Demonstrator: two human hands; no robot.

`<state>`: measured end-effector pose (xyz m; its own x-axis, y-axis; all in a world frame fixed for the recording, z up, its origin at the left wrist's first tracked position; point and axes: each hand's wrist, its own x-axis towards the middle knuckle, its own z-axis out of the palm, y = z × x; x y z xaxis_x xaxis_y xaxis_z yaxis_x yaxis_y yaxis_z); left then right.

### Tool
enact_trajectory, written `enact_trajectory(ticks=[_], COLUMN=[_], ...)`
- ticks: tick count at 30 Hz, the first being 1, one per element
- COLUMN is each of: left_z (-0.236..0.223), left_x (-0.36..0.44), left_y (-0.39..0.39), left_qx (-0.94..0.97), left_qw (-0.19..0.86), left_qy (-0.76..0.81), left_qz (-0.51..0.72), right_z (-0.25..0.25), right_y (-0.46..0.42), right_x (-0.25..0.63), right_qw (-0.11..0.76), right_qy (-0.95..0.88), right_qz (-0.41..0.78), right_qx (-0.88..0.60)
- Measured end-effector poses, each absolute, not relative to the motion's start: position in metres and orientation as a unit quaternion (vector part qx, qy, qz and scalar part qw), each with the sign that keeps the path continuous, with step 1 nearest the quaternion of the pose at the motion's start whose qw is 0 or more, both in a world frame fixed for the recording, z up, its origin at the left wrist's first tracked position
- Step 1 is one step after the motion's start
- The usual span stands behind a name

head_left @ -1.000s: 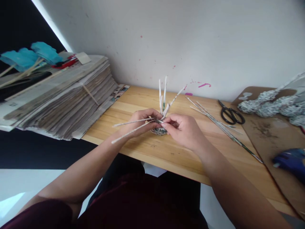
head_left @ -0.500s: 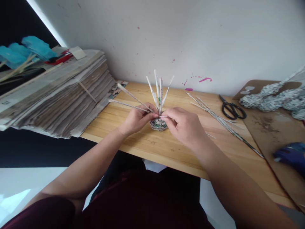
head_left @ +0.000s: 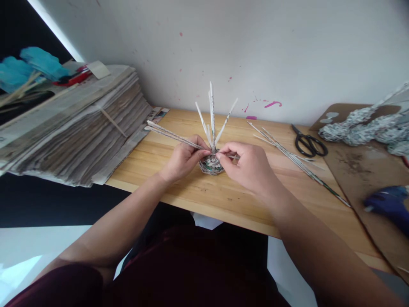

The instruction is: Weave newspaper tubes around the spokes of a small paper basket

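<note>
A small round basket woven from rolled newspaper tubes rests on the wooden table between my hands. Several upright paper tubes rise from its far side. My left hand pinches at the basket's left rim, closed on paper tubes that stick out to the upper left. At the right rim, my right hand pinches a thin paper tube between thumb and fingers. The exact crossing of the tubes is hidden by my fingertips.
Loose paper tubes and black scissors lie to the right. Beyond are a brown board, a blue glue gun and braided paper pieces. A tall newspaper stack stands at the left, before the wall.
The tubes on the left have come closer together and lower. One upright tube now stands straighter. My right fingers have shifted slightly along the rim, and the view has moved a little.
</note>
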<state>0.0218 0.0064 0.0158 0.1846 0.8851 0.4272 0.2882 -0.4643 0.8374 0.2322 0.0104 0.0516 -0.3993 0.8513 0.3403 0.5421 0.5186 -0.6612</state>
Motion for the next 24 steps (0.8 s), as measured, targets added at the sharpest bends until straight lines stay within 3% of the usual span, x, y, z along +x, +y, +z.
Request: enact_trajectory(ticks=[24], left_z=[0.015], left_x=[0.035], left_y=[0.005], left_qx=[0.624], left_qw=[0.38], left_qy=[0.441], left_qz=[0.521], right_z=[0.048], right_y=[0.014], right_x=[0.232], right_qw=[0.312], right_qy=[-0.809], right_qz=[0.238], right_qx=[-0.438])
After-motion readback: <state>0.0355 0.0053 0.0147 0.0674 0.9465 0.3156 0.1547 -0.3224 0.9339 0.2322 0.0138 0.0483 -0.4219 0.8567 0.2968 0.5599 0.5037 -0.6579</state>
